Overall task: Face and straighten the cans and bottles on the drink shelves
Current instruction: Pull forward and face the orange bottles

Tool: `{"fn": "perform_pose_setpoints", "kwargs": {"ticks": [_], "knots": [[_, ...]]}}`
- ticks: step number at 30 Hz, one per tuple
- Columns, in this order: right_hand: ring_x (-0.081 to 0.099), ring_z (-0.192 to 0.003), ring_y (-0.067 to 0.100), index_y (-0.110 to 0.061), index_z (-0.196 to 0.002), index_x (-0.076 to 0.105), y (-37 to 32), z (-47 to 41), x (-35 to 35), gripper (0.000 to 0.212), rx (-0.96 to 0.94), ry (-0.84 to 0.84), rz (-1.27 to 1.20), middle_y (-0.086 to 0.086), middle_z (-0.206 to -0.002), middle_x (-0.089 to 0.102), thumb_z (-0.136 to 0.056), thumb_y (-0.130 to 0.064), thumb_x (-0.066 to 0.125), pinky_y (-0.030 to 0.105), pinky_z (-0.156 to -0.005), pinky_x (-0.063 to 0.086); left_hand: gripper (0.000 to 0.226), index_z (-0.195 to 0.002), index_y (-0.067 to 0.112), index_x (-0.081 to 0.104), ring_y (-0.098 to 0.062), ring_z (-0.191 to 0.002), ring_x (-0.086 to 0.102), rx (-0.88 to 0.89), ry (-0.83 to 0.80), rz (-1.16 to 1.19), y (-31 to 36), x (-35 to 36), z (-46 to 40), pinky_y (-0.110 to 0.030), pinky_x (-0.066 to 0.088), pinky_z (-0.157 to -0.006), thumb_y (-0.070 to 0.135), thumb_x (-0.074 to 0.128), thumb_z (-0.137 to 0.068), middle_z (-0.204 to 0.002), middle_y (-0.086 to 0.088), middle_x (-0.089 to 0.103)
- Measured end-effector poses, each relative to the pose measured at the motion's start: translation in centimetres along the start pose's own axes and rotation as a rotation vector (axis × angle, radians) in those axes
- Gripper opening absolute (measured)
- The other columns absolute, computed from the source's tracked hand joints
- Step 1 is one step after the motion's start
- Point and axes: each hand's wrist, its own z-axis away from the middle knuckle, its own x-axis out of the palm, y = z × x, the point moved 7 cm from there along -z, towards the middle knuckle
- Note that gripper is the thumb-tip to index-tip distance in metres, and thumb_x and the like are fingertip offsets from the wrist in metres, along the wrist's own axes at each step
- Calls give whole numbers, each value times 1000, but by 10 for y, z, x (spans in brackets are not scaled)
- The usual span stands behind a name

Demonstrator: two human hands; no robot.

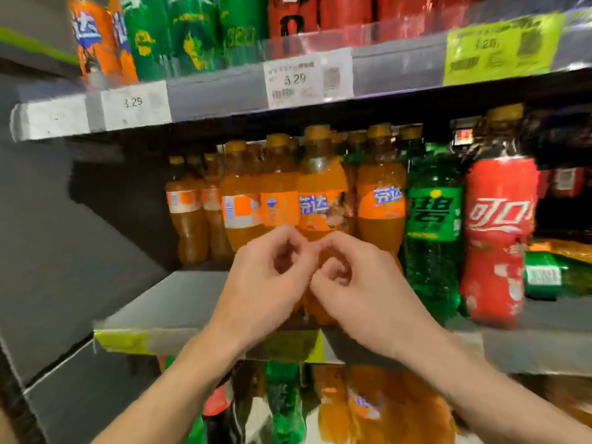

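Note:
An orange soda bottle (322, 200) stands at the front of the middle shelf (179, 302), its blue label facing me. My left hand (266, 283) and my right hand (362, 283) are raised side by side just in front of its lower half. Both have their fingers curled, their fingertips meet in the middle, and nothing shows inside either hand. More orange bottles (243, 203) crowd to the left, some with labels turned sideways, and another orange bottle (381, 200) stands to the right. Further right stand a green soda bottle (432, 219) and a red cola bottle (499, 238).
The upper shelf (217, 91) carries price tags and orange, green and red cans. A green bottle (551, 277) lies on its side behind the cola. The lower shelf holds more bottles (362, 408). The middle shelf's left part is bare, bounded by a grey side wall (64, 251).

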Motion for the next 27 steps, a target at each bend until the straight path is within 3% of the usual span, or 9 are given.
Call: {"fn": "perform_pose_setpoints", "kwargs": {"ticks": [6, 11, 17, 21, 25, 27], "knots": [[43, -53, 11, -24, -89, 65, 12, 17, 13, 7, -67, 54, 101, -5, -53, 53, -86, -18, 62, 32, -57, 39, 24, -74, 14, 63, -10, -52, 44, 59, 55, -5, -20, 5, 20, -30, 37, -54, 24, 65, -95, -53, 8, 52], [53, -50, 1, -23, -90, 71, 11, 24, 23, 7, 22, 47, 22, -8, -61, 70, -92, -25, 65, 17, -53, 44, 16, -81, 23, 67, -3, -60, 55, -12, 36, 2, -29, -4, 32, -20, 42, -58, 30, 63, -95, -64, 12, 61], [71, -67, 11, -24, -90, 72, -19, 23, 48, 6, 74, 96, 64, -2, -70, 74, -91, -28, 67, 37, -68, 60, 10, -95, 24, 64, -8, -83, 62, -83, 28, -74, -27, -45, 44, -19, 45, -64, 32, 60, -97, -89, 7, 65], [67, -75, 9, -25, -95, 70, -40, 24, 77, 6, 85, 65, 165, -6, -79, 71, -91, -26, 66, 27, -68, 57, 12, -96, 24, 65, -8, -87, 62, -182, 7, -47, -42, -68, 58, -20, 46, -66, 33, 57, -97, -93, 7, 65], [68, -84, 13, -23, -93, 70, -49, 31, 100, 6, 125, 32, 166, -5, -85, 71, -90, -26, 67, 36, -80, 61, 14, -97, 27, 67, -13, -90, 64, -272, 25, 5, -60, -84, 76, -28, 51, -69, 35, 56, -97, -98, 5, 66], [68, -85, 14, -21, -95, 70, -52, 35, 101, 6, 127, 50, 172, -4, -86, 71, -92, -25, 67, 35, -80, 60, 14, -98, 26, 67, -15, -88, 64, -298, 22, 17, -60, -90, 81, -28, 51, -69, 37, 58, -97, -97, 3, 67]]}}
